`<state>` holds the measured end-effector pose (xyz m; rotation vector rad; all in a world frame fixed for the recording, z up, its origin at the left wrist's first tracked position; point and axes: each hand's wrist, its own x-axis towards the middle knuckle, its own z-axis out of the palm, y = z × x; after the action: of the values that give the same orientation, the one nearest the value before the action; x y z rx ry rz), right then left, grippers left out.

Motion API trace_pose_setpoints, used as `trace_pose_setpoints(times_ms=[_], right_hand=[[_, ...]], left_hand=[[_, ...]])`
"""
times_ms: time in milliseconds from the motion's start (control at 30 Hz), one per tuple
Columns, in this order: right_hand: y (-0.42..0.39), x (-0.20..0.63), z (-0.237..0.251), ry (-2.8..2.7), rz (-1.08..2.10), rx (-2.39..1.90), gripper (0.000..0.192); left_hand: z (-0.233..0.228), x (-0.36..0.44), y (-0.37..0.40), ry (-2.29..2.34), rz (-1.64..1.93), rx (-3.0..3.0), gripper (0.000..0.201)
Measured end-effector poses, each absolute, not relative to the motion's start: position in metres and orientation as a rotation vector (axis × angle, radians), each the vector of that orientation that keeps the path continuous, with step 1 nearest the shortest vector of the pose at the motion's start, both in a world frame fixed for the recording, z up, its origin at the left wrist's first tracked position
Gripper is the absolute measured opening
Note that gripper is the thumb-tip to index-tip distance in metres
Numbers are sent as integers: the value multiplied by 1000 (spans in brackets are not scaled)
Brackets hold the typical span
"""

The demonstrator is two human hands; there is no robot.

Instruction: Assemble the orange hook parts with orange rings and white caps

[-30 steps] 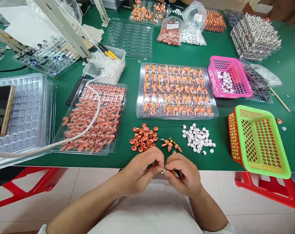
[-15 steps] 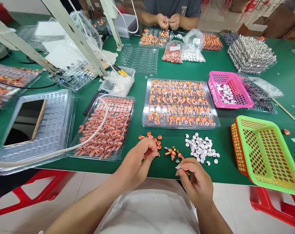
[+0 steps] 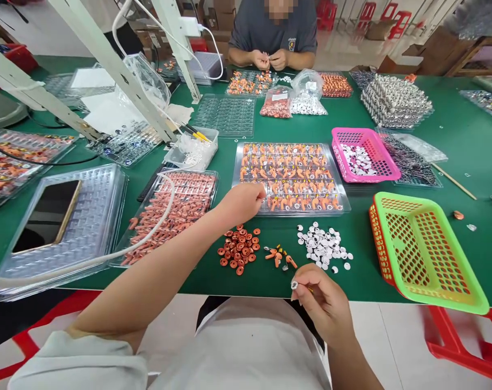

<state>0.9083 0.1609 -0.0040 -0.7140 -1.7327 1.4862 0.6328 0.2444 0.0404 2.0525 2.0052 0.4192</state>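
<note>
My left hand (image 3: 244, 205) is closed over the near left corner of a clear tray (image 3: 343, 206) filled with rows of small orange curved parts (image 3: 297, 187). Whatever its fingers pinch is hidden. Near the table edge, my right hand (image 3: 323, 303) pinches a small white ring-like piece (image 3: 294, 285), and a bit of yellow shows by its fingers. Between the hands lie a few loose orange parts with yellow tips (image 3: 277, 257). Left of these is a pile of reddish-brown discs (image 3: 240, 248); white googly-eye discs (image 3: 325, 246) are spread to the right.
Stacked green and red baskets (image 3: 437, 260) stand at the right, behind them a pink basket (image 3: 392, 168) of white discs. A tray of reddish parts (image 3: 176, 211), crossed by a white cable (image 3: 164, 216), lies left. A phone (image 3: 46, 215) rests on clear trays. Opposite sits a co-worker (image 3: 276, 40).
My left hand has moved forward from beside the reddish discs to the orange-part tray, uncovering the disc pile. My right hand stays near the table edge, its white piece now turned to show a ring.
</note>
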Motion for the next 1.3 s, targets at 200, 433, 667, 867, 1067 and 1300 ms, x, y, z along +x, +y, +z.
trace_pose_setpoints(times_ms=[200,433,667,867,1067,1300], right_hand=[[162,927,-6,-1562,1659,-654,7],[159,947,-14,-1569,1781,-666,5],[162,940,-11,-1744,1669,-678,9],[163,936,-10,-1780,1620,-686,10],[163,935,-12,-1740,1646,-657,8],[163,933,-11,-1679,1672,-658,6]], left_hand=[[38,638,237,1989,480,2151,14],[31,672,189,1704,735,2307,24],[15,720,189,1586,471,2236,16],[5,734,214,1577,207,2371,20],[3,738,215,1524,140,2458,20],[7,735,215,1510,144,2482,17]])
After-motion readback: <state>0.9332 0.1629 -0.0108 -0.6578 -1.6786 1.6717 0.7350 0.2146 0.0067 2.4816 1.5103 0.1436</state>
